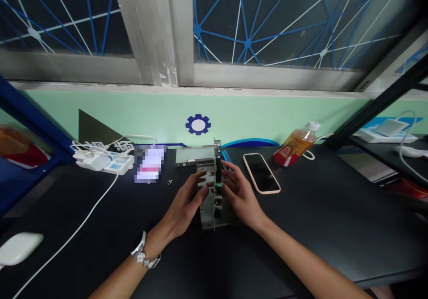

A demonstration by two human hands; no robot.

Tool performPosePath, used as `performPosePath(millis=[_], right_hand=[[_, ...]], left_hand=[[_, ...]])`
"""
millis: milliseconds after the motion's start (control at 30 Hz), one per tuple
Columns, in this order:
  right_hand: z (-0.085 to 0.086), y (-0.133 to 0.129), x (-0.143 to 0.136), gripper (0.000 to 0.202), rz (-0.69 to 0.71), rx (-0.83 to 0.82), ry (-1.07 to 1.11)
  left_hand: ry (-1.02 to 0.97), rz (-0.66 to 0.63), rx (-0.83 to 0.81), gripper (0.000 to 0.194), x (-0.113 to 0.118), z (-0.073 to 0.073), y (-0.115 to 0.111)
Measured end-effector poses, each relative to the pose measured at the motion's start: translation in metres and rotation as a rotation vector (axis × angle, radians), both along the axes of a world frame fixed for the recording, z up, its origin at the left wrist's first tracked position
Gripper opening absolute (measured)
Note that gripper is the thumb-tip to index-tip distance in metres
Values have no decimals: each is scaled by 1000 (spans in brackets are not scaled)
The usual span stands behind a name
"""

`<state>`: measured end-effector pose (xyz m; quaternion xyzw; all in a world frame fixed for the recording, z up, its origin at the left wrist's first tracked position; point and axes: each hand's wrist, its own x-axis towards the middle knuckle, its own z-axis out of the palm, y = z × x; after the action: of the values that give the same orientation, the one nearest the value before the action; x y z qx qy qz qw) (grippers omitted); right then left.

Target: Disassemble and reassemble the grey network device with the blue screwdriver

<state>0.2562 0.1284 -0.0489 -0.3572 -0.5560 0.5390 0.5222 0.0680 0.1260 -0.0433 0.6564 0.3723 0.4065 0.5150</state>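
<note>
A circuit board (217, 192) stands on edge, seen almost end-on, with dark and metal parts along it. My right hand (242, 196) has its fingers bent against the board's right side and grips it. To the left of the board is my left hand (187, 198), its fingers curved and apart, with no object in them. Under both hands lies a grey metal tray (207, 221). A flat metal cover (195, 155) rests behind it. Several small screws (170, 182) sit left of the tray.
Right of the hands are a phone (261, 173) and a tilted drink bottle (294, 145). A blue object (227, 156) lies behind the board. At left are a lit, blurred-out screen (150, 164), a power strip (103, 161), a white cable (88, 216) and a white mouse-like object (20, 248).
</note>
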Motion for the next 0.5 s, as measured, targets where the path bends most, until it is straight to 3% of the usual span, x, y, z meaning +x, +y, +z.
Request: performPosePath(millis=[100,267,367,500], right_hand=[[3,-6,-3,52,-2,116,-83],[0,-7,-3,54,-46,283,-222],[-3,-4,-2,55,-36,320,-240],[2,-2,0,52,-24,352,-293]], left_hand=[[-229,-179,-236,54,-3,3,-3],[-354,-381,-502,65,-8,6,-7],[-344,-412,-527,74,-11,12,-4],[-247,-374,-396,90,-11,14,0]])
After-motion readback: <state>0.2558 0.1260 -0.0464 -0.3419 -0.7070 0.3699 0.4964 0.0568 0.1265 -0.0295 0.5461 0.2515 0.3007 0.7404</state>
